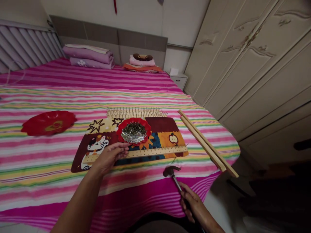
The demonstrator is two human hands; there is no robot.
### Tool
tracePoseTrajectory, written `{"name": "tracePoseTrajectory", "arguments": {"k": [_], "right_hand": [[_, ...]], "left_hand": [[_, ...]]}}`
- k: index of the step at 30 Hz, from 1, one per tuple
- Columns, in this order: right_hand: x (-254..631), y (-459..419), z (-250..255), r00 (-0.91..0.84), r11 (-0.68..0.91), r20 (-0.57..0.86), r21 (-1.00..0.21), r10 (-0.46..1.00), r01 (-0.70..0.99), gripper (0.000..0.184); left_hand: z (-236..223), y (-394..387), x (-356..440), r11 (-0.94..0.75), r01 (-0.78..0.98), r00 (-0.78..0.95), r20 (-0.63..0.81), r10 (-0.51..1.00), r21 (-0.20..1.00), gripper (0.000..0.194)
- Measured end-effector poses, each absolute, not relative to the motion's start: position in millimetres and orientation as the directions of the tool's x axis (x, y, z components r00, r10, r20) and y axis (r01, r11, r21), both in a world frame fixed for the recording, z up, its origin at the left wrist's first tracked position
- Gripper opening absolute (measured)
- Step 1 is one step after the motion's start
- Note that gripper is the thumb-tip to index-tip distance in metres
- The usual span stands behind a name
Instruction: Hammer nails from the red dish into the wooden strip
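Observation:
My right hand (191, 202) grips the dark handle of a claw hammer (173, 171), its head over the bed's near edge. My left hand (110, 157) has its fingers pinched together just above a long wooden strip (145, 152); what they hold, if anything, is too small to make out. The strip lies across a patterned mat (167, 127), has a row of holes, and carries nails standing along its right part. Beyond the fingertips, a red scalloped dish (119, 129) on the mat holds a heap of loose nails (133, 132).
Behind the mat lie wooden strips full of upright nails (137, 112). Two bare wooden strips (204, 142) rest at the right, overhanging the bed edge. Another red dish (50, 123) sits at the left. Folded bedding (89, 56) is stacked at the back; a wardrobe (257, 64) stands right.

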State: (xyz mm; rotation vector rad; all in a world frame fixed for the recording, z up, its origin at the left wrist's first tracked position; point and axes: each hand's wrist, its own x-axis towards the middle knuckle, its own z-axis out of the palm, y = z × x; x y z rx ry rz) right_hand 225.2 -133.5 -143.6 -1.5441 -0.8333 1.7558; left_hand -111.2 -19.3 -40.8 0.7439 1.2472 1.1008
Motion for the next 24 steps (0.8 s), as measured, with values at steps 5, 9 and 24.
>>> {"name": "tracePoseTrajectory", "arguments": {"k": [5, 9, 24], "right_hand": [[224, -133, -139, -0.090, -0.588, -0.583, -0.807, 0.808, -0.051, 0.064], [225, -132, -139, -0.086, -0.594, -0.590, -0.804, 0.803, -0.034, 0.062], [225, -132, -137, -0.096, -0.605, -0.599, -0.795, 0.795, -0.049, 0.058]], "left_hand": [[-45, -28, -112, 0.344, -0.336, 0.018, -0.359, 0.933, 0.877, 0.028], [-50, -34, -113, 0.340, -0.361, -0.004, -0.367, 0.930, 0.868, 0.029], [-69, -20, -89, 0.207, -0.082, -0.209, -0.220, 0.953, 0.975, 0.037]]}}
